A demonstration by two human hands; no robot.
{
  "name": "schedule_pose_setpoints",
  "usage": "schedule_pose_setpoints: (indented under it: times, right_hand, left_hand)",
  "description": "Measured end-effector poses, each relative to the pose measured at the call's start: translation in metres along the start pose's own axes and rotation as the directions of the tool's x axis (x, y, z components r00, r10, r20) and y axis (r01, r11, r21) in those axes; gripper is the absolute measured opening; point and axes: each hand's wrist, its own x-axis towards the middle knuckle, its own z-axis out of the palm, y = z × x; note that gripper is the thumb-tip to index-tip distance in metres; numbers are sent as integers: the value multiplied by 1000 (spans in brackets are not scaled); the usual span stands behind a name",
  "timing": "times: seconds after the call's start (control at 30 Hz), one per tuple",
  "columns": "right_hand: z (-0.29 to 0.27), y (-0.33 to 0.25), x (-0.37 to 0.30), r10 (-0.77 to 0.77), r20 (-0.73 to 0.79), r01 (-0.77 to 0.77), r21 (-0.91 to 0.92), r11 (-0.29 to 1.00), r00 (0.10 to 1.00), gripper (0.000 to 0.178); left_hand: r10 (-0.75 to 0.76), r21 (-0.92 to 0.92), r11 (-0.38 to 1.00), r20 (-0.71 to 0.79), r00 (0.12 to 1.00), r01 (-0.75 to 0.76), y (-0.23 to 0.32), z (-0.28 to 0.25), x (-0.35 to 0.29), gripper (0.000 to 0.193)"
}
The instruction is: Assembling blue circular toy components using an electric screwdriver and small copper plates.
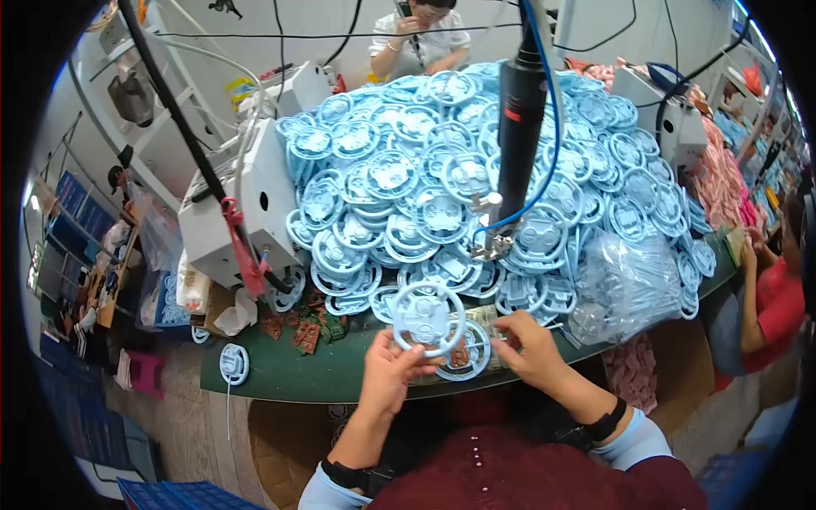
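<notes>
My left hand [393, 374] grips the lower rim of a light blue toy steering wheel [425, 316], raised above the green table. Below and to its right lies a second steering wheel part [481, 360], with a reddish-brown circuit board [460, 354] inside its ring. Right beside that part, my right hand [535, 353] has its thumb and fingers drawn together. Whatever sits between those fingertips is too small to make out. Over the heap in front of me hangs a black electric screwdriver [520, 127] with a metal tip end.
A large heap of light blue wheels [391, 170] covers the table's far side. Loose circuit boards [308, 331] lie left of my hands. A clear plastic bag [625, 285] rests at right. Grey machine boxes [246, 204] flank the heap. People sit opposite and at right.
</notes>
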Motion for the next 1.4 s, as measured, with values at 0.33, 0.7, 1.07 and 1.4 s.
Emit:
schedule_pose_setpoints:
  times: [0.33, 0.7, 1.07, 1.4]
  right_hand:
    - [2, 15, -15, -69, 71, 87, -298, 951, 995, 37]
    - [16, 43, -19, -224, 62, 228, -425, 876, 973, 12]
    - [16, 45, -20, -261, 83, 271, -430, 861, 962, 12]
    - [16, 46, -21, -284, 89, 293, -448, 845, 955, 14]
  left_hand:
    - [353, 881, 288, 267, 897, -375, -10, 2, -12, 63]
    - [127, 860, -84, 510, 851, -503, -25, 40, 34, 110]
    - [44, 811, -113, 582, 812, -575, 1, 45, 28, 110]
    - [-12, 827, -106, 554, 832, -552, -5, 46, 29, 111]
